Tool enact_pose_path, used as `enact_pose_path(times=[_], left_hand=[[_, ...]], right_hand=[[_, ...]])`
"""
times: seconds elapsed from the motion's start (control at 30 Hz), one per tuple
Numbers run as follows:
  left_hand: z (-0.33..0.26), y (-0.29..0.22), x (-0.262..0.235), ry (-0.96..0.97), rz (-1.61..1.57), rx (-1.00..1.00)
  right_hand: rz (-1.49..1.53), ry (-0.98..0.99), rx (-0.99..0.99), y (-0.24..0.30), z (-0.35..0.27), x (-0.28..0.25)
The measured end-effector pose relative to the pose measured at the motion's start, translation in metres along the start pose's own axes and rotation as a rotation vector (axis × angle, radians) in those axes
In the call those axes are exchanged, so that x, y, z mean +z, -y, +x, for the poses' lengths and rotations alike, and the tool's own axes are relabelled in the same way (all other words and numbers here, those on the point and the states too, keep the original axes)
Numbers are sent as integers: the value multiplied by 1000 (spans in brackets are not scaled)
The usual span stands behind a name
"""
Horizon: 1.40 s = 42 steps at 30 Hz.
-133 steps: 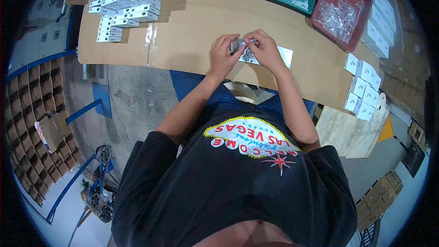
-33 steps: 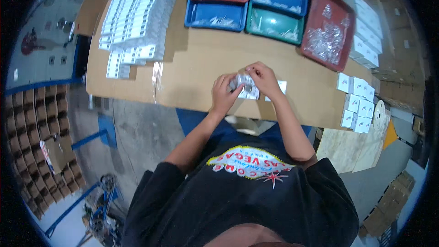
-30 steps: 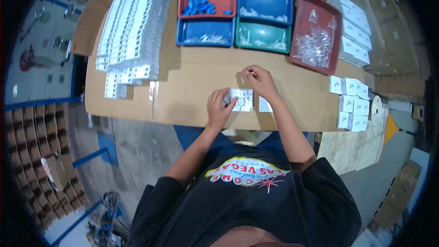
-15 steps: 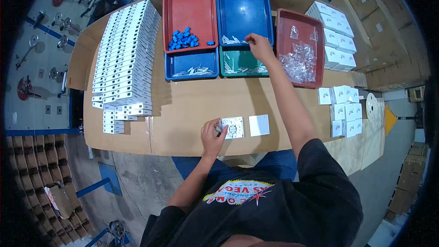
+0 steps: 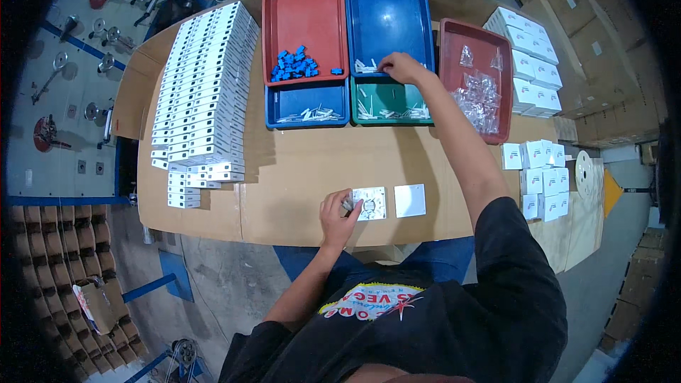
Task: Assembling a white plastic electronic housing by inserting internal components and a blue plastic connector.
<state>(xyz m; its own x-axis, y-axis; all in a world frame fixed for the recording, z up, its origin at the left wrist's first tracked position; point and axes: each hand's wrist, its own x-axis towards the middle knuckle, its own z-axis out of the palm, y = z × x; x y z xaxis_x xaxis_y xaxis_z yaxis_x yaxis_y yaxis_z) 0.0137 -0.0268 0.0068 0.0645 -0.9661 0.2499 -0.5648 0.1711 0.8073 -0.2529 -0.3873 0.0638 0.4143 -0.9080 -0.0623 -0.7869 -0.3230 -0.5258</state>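
My left hand [image 5: 338, 218] is curled around small whitish pieces, only partly visible between the fingers. Its fingertips meet the left edge of a white square piece with a printed pattern [image 5: 372, 203] lying on the cardboard tabletop. A plain white square [image 5: 410, 201] lies just right of that. Stretched far forward, my right hand [image 5: 404, 69] is over the near edge of the large blue tray [image 5: 389, 18], its fingers pinched together among small white sticks [image 5: 364, 67]. Whatever is between those fingertips is hidden. The green tray [image 5: 383, 92], with more white sticks, sits directly below that hand.
Left of the trays, white boxes [image 5: 202, 85] are stacked high. A red tray holds blue pieces [image 5: 294, 64]; a smaller blue tray [image 5: 284, 99] holds white sticks. Clear plastic bags [image 5: 479, 99] fill another red tray. More white boxes [image 5: 543, 181] and a white spool [image 5: 584, 174] are at right.
The whole view has shifted slightly, moving the scene to the right and down. My right hand stays at the blue tray's near edge, and my left hand stays beside the printed square.
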Motion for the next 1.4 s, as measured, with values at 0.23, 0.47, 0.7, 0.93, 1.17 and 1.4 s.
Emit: enact_pose_path(times=[0.23, 0.47, 0.7, 0.93, 1.17, 1.4], left_hand=[[-1, 2, 0, -16, 9, 25], [1, -1, 1, 6, -15, 2], [-1, 3, 0, -21, 2, 34], [-1, 2, 1, -17, 8, 20], [1, -1, 0, -14, 3, 9], [0, -4, 7, -1, -10, 12]], right_hand=[[38, 125, 104, -10, 17, -8], [139, 66, 103, -26, 15, -5], [86, -118, 6, 1, 6, 1], [-82, -110, 4, 8, 14, 20], [111, -27, 64, 6, 25, 8], [119, -215, 59, -23, 8, 2]])
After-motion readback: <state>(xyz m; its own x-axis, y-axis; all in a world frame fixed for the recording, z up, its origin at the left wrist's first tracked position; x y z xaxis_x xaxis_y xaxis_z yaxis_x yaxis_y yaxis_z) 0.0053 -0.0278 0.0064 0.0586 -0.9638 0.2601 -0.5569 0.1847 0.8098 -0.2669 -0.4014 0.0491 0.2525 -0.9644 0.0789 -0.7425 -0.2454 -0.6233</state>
